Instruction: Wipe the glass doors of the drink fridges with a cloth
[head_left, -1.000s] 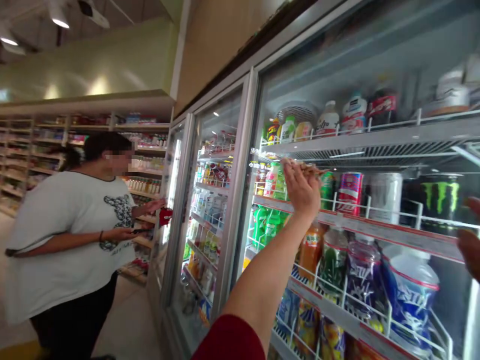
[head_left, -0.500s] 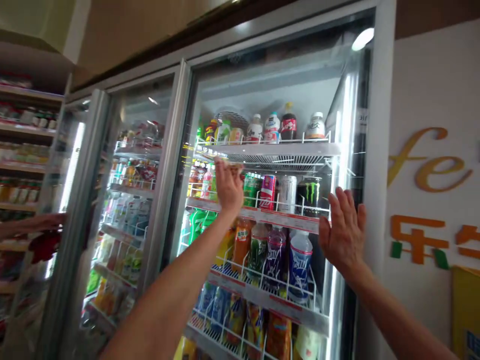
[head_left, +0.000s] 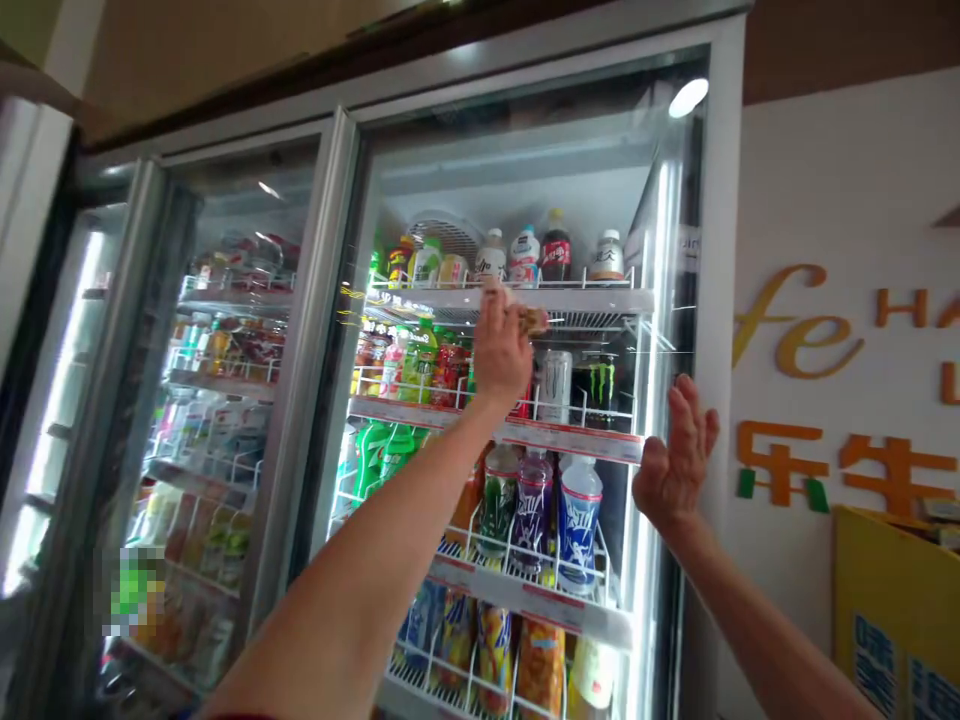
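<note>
My left hand (head_left: 504, 352) reaches up to the glass door (head_left: 517, 135) of a drinks fridge. Its fingers are pressed over a crumpled, pinkish-brown cloth (head_left: 534, 320), which lies against the glass at the level of the top shelf's front. Much of the cloth is hidden under the palm. My right hand (head_left: 677, 460) is raised by the door's right side, fingers apart and slightly bent, holding nothing; whether it touches the glass I cannot tell. Behind the glass stand a black can (head_left: 598, 390), a silver can (head_left: 555, 385) and a blue-labelled bottle (head_left: 580, 525).
Metal door frames (head_left: 319, 270) divide the fridge, and more drinks show behind the left door (head_left: 217, 210). At the far left a pale door edge (head_left: 34, 200) juts out. On the right are a wall with raised orange letters (head_left: 780, 480) and a yellow stand (head_left: 892, 590).
The view has swung right and the person at the left has left it. My left hand has slid the cloth right and up across the glass. My right hand came into view; its fingers bend more.
</note>
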